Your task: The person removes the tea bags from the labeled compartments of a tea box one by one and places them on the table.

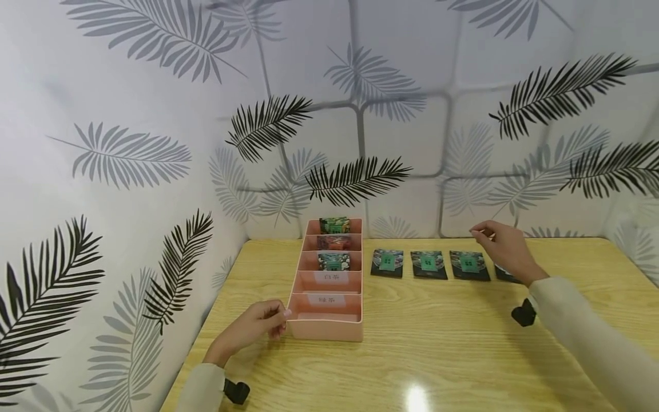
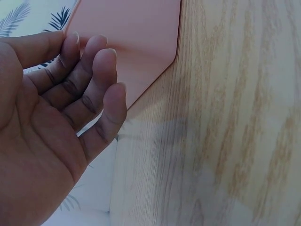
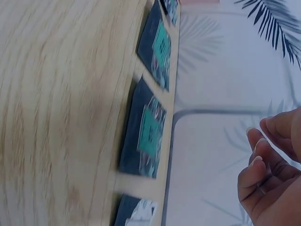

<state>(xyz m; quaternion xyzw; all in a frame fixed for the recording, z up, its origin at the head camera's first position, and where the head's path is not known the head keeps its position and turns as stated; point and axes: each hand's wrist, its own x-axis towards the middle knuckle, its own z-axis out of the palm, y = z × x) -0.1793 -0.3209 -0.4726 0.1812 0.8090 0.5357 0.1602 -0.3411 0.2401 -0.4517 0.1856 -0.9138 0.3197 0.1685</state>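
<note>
1. Leaf-printed backdrop [image 1: 170, 103] stands behind the pale wood-grain table [image 1: 422, 320] and along its left side, with the table's far edge running up to it.

2. Left of centre on the table sits a pink compartment box [image 1: 324, 330], its five sections running from near to far. The far three hold sachets propped upright, probably so their printed faces can be read: a green-toned sachet [image 1: 334, 225], a red-toned sachet [image 1: 333, 242] and a white-flowered sachet [image 1: 333, 262].

3. The near two sections show a white-tea label [image 1: 332, 277] and a green-tea label [image 1: 326, 300] in Chinese characters, presumably there to mark which tea belongs where.

4. Right of the box, four dark sachets [image 1: 429, 265] with green labels lie flat in a left-to-right row near the far edge. Gaps between them likely make each easy to pick singly; the right arm partly hides the rightmost.

5. The left hand [image 1: 253, 326] is at the box's near left corner, thumb and forefinger seeming to pinch the rim lightly, other fingers loosely bent. That contact would steady the box.

6. The right hand [image 1: 507, 250] hangs raised above the row's right end, fingers loosely curled, a small gap between thumb and forefinger, nothing visible in its grasp.
</note>
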